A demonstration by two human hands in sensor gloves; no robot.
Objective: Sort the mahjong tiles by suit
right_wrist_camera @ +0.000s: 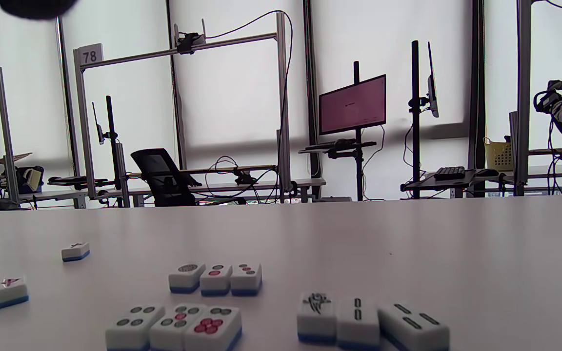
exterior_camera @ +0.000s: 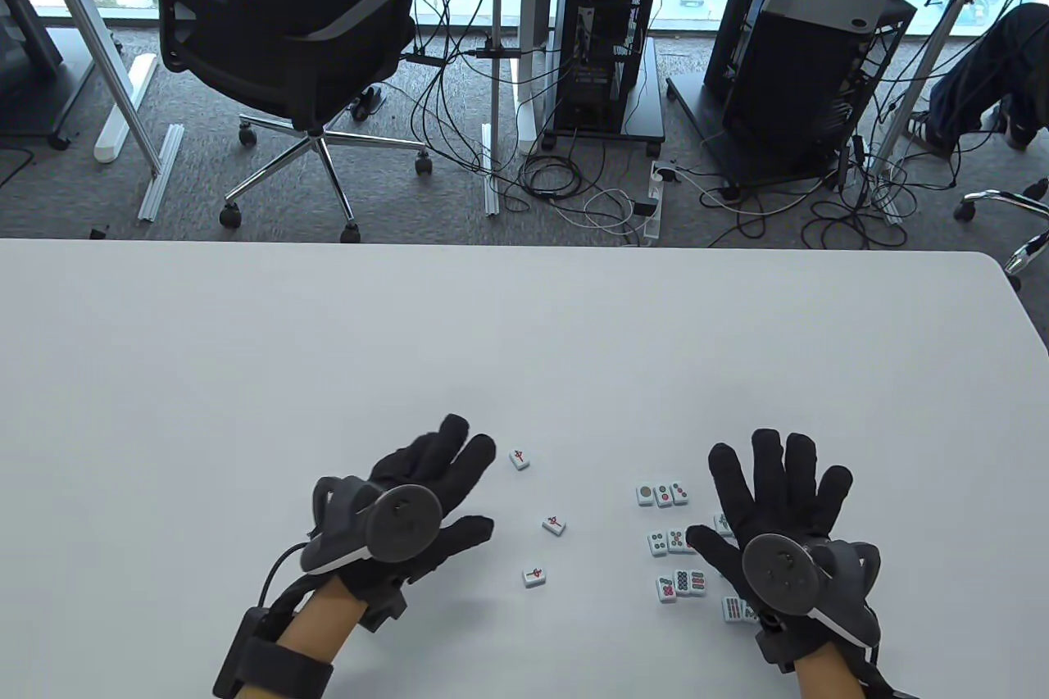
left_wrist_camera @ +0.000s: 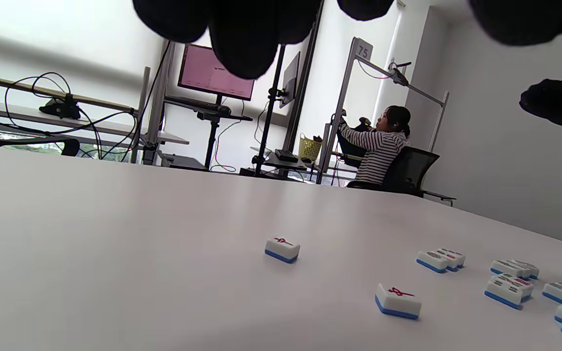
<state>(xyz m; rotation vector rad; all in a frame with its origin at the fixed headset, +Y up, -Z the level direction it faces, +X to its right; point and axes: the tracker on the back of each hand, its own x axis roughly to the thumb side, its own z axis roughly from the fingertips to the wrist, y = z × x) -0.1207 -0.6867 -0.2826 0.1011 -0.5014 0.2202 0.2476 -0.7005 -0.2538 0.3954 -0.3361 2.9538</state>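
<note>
1. The left hand in its black sensor glove hovers low over the white table with fingers straight and slightly spread, holding nothing; in the left wrist view only blurred fingertips hang in from the top edge.
2. The right hand is likewise flat with fingers fanned apart and gripping nothing; it covers part of the tile cluster beneath it, so the tiles under its palm cannot be counted.
3. Three small white mahjong tiles with red characters lie face up, spaced apart, between the hands.
4. The white circle-suit tiles in rows of three sit just left of the right hand; the white bamboo tiles are mostly hidden from above.
5. Beyond the fingers the tabletop runs bare to its far edge.
</note>
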